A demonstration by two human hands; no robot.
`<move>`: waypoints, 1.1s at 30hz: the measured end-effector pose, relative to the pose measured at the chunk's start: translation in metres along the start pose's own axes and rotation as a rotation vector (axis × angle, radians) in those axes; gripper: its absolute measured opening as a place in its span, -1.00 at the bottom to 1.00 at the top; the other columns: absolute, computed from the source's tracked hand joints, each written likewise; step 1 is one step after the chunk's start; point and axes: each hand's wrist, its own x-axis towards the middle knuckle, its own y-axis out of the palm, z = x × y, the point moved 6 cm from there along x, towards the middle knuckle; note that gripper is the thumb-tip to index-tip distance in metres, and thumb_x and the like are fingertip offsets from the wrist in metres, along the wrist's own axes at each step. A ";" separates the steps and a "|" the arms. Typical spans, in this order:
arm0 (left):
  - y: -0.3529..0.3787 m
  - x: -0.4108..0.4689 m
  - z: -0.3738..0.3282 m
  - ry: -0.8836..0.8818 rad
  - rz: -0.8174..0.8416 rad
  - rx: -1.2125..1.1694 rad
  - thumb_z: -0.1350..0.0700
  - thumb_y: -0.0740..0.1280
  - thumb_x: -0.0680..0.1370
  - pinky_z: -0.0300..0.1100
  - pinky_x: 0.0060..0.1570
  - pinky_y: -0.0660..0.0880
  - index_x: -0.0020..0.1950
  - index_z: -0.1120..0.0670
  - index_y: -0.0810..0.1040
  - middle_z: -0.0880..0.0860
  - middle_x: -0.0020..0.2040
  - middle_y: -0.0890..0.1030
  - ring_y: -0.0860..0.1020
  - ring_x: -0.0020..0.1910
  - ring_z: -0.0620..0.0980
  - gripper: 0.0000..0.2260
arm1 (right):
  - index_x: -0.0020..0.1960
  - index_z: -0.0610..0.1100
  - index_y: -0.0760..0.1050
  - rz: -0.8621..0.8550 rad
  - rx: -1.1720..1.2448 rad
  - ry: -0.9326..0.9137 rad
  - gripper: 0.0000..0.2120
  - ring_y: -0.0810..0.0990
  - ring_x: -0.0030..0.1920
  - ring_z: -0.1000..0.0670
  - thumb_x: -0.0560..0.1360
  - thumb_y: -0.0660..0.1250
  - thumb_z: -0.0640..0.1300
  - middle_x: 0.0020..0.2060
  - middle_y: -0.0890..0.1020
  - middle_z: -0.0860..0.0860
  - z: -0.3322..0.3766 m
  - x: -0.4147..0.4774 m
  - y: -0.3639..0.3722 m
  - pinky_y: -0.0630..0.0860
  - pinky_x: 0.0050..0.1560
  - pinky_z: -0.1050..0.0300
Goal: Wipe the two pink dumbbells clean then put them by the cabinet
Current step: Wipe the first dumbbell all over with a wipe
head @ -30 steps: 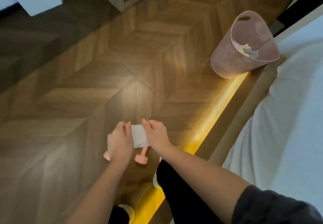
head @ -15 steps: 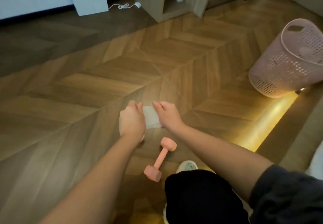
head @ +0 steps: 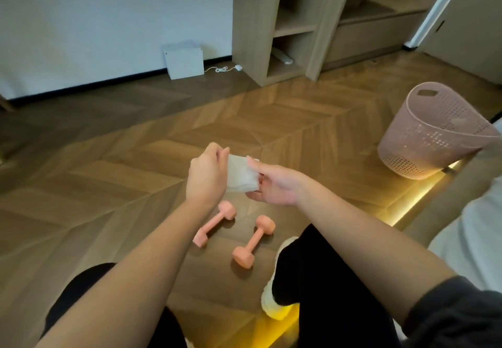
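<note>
Nearest the camera, a dark grey sleeve (head: 461,315) covers the right upper arm and is cut off by the frame. Black trouser legs hide most of a pale shoe (head: 269,302), of which only the toe and heel end show.

Both pink dumbbells lie on the herringbone wood floor (head: 108,184) in front of the knees, close together but apart, and neither hand touches them. The nearer dumbbell (head: 254,240) is fully in sight just beside the shoe. The farther dumbbell (head: 214,224) lies to its left, its far head partly behind the left wrist.

Above them, the left hand (head: 207,176) pinches one edge of a pale wipe (head: 240,174) with curled fingers. The right hand (head: 277,188) grips the other edge, thumb on top and fingers beneath. How the wipe is folded is hard to make out.

To the right stands a pink perforated basket (head: 434,135); its contents are unclear. A white bed (head: 475,228) beside it is cropped by the frame, with a yellow light strip (head: 407,207) glowing along its base.

Farthest off, the wooden cabinet (head: 271,21) stands against the wall, well apart from the dumbbells, its top out of frame. A small pale object on its lowest shelf cannot be identified. A white box (head: 184,62) leans on the wall to its left.
</note>
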 end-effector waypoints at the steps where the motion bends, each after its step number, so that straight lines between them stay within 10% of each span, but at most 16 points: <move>1: 0.001 -0.001 0.003 0.000 0.005 -0.001 0.05 0.19 0.67 -0.04 -0.30 0.18 -0.18 0.14 0.40 0.00 -0.36 0.47 0.46 -0.27 0.15 -0.73 | 0.10 -0.12 0.53 -0.007 0.004 0.001 -0.85 0.67 -0.19 0.06 0.61 0.29 -0.06 -0.17 0.68 -0.01 -0.003 0.001 -0.001 0.59 -0.22 0.22; 13: 0.093 0.059 0.151 -0.311 0.162 0.044 -0.08 0.18 0.65 -0.01 -0.13 0.50 -0.03 0.10 0.52 0.08 -0.19 0.61 0.57 -0.13 0.15 -0.72 | 0.02 -0.20 0.50 -0.117 -0.147 0.209 -0.83 0.69 -0.38 0.08 0.63 0.17 -0.38 -0.37 0.70 -0.02 -0.003 0.144 -0.049 0.65 -0.31 0.22; 20: 0.183 0.065 0.310 -0.559 0.439 0.336 -0.12 0.19 0.63 -0.04 -0.13 0.49 -0.08 0.02 0.43 0.13 -0.05 0.62 0.54 -0.12 0.12 -0.76 | 0.41 -0.32 0.40 -0.386 -0.286 0.266 -0.65 0.61 0.16 -0.14 0.63 0.19 -0.38 0.18 0.59 -0.21 -0.046 0.264 -0.143 0.57 0.08 0.10; 23: 0.226 0.045 0.357 -0.575 0.677 0.424 -0.19 0.26 0.58 0.02 0.08 0.50 0.11 0.06 0.47 0.14 0.13 0.55 0.52 0.09 0.16 -0.67 | 0.40 -0.32 0.41 -0.448 -0.401 0.320 -0.66 0.61 0.12 -0.15 0.63 0.22 -0.33 0.21 0.58 -0.22 -0.074 0.292 -0.170 0.60 -0.09 0.23; 33: 0.297 0.026 0.403 -0.538 0.933 0.339 -0.09 0.29 0.59 -0.01 0.07 0.50 0.32 0.08 0.44 0.15 0.21 0.59 0.56 0.14 0.18 -0.62 | 0.36 -0.35 0.45 -0.495 -0.553 0.315 -0.68 0.58 0.23 -0.23 0.62 0.25 -0.31 0.28 0.55 -0.30 -0.120 0.355 -0.199 0.51 0.27 -0.08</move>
